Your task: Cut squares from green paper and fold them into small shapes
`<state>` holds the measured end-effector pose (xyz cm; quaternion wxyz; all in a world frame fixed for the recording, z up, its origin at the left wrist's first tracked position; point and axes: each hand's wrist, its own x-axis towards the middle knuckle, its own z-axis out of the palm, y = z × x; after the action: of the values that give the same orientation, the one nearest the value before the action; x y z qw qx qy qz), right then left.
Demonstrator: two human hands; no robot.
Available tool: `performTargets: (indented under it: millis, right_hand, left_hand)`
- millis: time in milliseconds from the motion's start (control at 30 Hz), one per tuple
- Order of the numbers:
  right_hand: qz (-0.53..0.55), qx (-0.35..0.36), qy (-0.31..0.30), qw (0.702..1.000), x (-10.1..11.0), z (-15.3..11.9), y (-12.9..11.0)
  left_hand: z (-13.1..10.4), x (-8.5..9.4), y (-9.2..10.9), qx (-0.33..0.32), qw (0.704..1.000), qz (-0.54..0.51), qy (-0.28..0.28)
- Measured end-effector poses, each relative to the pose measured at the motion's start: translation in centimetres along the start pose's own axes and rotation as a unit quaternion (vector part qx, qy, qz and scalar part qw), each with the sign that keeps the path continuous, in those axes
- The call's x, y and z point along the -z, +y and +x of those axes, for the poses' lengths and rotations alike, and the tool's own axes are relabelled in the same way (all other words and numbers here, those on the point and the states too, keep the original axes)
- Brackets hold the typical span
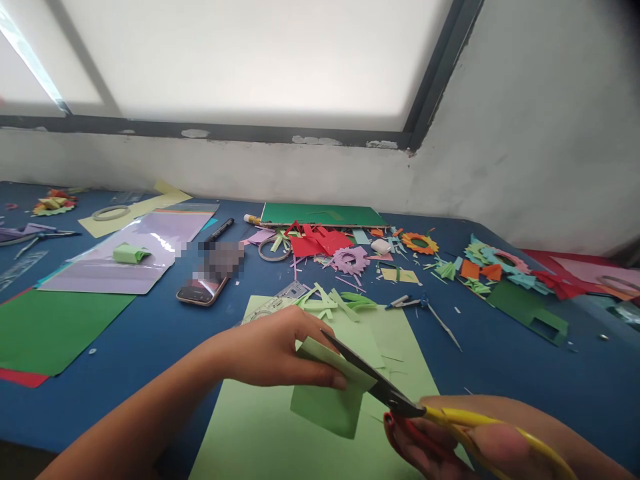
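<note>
Between the thumb and fingers of my left hand (280,353) is a folded piece of light green paper (333,408). My right hand (480,440) grips a pair of scissors (385,390) with dark blades, one yellow handle and one red handle. The blades lie across the upper right part of the folded paper, close to my left fingers. How deep they have cut I cannot tell. Below both hands a large light green sheet (250,427) lies on the blue table, with light green cut strips (345,303) on its far end.
A phone (203,290) and black pen (219,233) lie left of the sheet. Red paper scraps (320,240) and a purple paper ring (351,260) sit behind it. A compass (425,307) lies to the right. Green sheets (65,327) are at far left; a wall bounds the back.
</note>
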<state>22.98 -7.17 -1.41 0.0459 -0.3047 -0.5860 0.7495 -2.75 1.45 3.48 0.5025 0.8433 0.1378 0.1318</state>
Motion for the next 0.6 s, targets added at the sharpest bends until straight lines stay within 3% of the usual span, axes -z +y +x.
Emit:
performTargets:
  millis: [167, 267, 467, 600]
  right_hand:
    - [0.043, 0.036, 0.029, 0.998, -0.1, 0.2, 0.3]
    - [0.033, 0.024, 0.019, 0.999, -0.2, 0.3, -0.2]
    - [0.014, 0.009, 0.039, 0.999, -0.8, 0.7, -1.4]
    - [0.022, 0.034, 0.053, 0.998, -1.2, 1.2, -1.0]
  left_hand:
    - [-0.1, 0.1, 0.0, 0.009, 0.999, -0.026, 0.032]
    - [-0.2, 0.0, -0.1, 0.011, 0.999, -0.018, 0.047]
    - [-0.1, -0.1, -0.2, 0.004, 0.999, -0.002, 0.035]
    - [-0.1, -0.1, -0.1, -0.002, 0.999, -0.007, 0.046]
